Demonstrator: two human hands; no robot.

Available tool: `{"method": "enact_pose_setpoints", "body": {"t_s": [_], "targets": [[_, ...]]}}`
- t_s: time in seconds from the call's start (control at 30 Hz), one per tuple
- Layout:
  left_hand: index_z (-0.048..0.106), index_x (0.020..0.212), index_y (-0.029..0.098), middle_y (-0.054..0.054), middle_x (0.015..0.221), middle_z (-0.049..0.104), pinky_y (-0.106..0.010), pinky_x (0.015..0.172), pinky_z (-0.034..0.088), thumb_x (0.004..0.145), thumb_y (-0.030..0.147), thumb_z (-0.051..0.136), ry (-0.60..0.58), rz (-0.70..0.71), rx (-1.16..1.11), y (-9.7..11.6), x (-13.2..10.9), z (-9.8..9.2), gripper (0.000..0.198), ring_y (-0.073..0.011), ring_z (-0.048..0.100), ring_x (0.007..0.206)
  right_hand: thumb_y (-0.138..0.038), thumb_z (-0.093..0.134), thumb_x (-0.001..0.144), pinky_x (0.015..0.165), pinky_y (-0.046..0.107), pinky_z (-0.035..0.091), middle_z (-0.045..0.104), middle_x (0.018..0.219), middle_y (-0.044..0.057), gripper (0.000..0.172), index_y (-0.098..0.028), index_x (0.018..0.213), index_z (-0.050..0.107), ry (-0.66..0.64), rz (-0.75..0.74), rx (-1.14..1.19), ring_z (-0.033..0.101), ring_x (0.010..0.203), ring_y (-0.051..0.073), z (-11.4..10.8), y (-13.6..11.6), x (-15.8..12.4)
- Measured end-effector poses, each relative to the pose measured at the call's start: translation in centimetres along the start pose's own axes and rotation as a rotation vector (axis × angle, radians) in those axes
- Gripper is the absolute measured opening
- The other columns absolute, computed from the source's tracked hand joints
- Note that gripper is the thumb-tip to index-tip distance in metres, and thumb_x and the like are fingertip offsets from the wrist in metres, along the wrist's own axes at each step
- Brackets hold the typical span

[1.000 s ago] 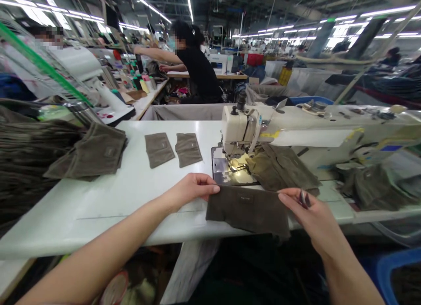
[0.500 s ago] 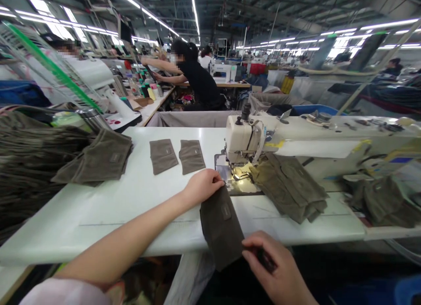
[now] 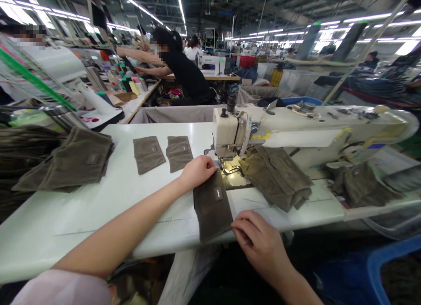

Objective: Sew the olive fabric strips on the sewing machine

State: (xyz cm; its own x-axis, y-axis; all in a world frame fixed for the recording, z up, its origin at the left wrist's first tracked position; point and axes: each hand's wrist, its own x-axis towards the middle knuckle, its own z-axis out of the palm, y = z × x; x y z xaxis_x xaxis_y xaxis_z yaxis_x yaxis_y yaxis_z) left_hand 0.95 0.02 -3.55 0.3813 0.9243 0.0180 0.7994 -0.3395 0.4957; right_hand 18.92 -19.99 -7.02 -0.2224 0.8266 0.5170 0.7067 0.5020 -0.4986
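A dark olive fabric piece [image 3: 212, 208] with a small label lies at the table's front edge, just left of and in front of the lit needle area. My left hand [image 3: 199, 170] pinches its far edge, fingers closed. At its near right corner, my right hand [image 3: 258, 239] grips the cloth between thumb and fingers. The sewing machine [image 3: 230, 129] stands beyond, its presser foot [image 3: 231, 169] beside the left fingertips. A bunched olive cloth stack [image 3: 279, 175] rests under the machine arm. Two flat labelled pieces [image 3: 149, 154] lie to the left of the machine head.
Piled olive cloth [image 3: 79, 160] occupies the table's left side. More cloth [image 3: 363, 184] sits at the right end. A blue basket [image 3: 378, 261] is low at right. Across the table, a person in black [image 3: 184, 70] leans over another bench.
The cloth's near end has come up from hanging below the table edge to lie flatter on it, my right hand moving with it. The whole view has shifted slightly.
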Motion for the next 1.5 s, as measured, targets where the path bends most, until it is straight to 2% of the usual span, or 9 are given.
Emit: {"method": "enact_pose_setpoints", "body": {"t_s": [0.17, 0.33, 0.67, 1.07, 1.5], "targets": [[0.067, 0.071, 0.020, -0.003, 0.075, 0.070, -0.028, 0.059, 0.035, 0.082, 0.036, 0.062, -0.013, -0.068, -0.012, -0.1, 1.1, 0.3, 0.019, -0.0191, 0.060, 0.069, -0.010, 0.052, 0.091, 0.072, 0.029, 0.053, 0.067, 0.094, 0.007, 0.017, -0.020, 0.097, 0.064, -0.040, 0.019, -0.058, 0.066, 0.084, 0.020, 0.6, 0.3, 0.0], [0.071, 0.078, 0.021, -0.002, 0.083, 0.073, -0.028, 0.062, 0.036, 0.082, 0.037, 0.063, 0.025, -0.083, -0.011, 0.4, 0.9, 0.8, 0.018, -0.0195, 0.063, 0.074, -0.008, 0.049, 0.089, 0.071, 0.029, 0.049, 0.066, 0.095, 0.006, 0.017, -0.019, 0.095, 0.061, -0.029, 0.042, -0.055, 0.063, 0.084, 0.019, 0.9, 0.3, -0.3], [0.072, 0.080, 0.023, 0.000, 0.085, 0.075, -0.027, 0.061, 0.037, 0.081, 0.041, 0.064, 0.038, -0.110, 0.003, 0.6, 1.1, 0.8, 0.020, -0.0193, 0.064, 0.075, -0.006, 0.048, 0.085, 0.069, 0.028, 0.045, 0.065, 0.094, 0.005, 0.019, -0.020, 0.093, 0.059, -0.030, 0.084, -0.061, 0.061, 0.081, 0.018, 0.7, 0.1, 0.0], [0.071, 0.077, 0.024, 0.000, 0.081, 0.074, -0.028, 0.061, 0.036, 0.079, 0.045, 0.063, 0.017, -0.135, 0.004, 0.8, 1.3, 0.7, 0.022, -0.0201, 0.065, 0.075, -0.007, 0.049, 0.087, 0.073, 0.028, 0.046, 0.065, 0.094, 0.005, 0.017, -0.020, 0.093, 0.059, -0.036, 0.095, -0.051, 0.061, 0.084, 0.019, 0.9, 0.0, 0.0], [0.069, 0.074, 0.022, -0.001, 0.073, 0.070, -0.028, 0.058, 0.035, 0.079, 0.042, 0.062, -0.039, -0.155, 0.042, 0.9, 2.3, 0.3, 0.021, -0.0198, 0.062, 0.071, -0.003, 0.053, 0.081, 0.066, 0.027, 0.042, 0.063, 0.091, 0.003, 0.020, -0.021, 0.090, 0.057, -0.078, 0.100, -0.073, 0.057, 0.079, 0.018, 0.9, -0.1, 0.9]]}}
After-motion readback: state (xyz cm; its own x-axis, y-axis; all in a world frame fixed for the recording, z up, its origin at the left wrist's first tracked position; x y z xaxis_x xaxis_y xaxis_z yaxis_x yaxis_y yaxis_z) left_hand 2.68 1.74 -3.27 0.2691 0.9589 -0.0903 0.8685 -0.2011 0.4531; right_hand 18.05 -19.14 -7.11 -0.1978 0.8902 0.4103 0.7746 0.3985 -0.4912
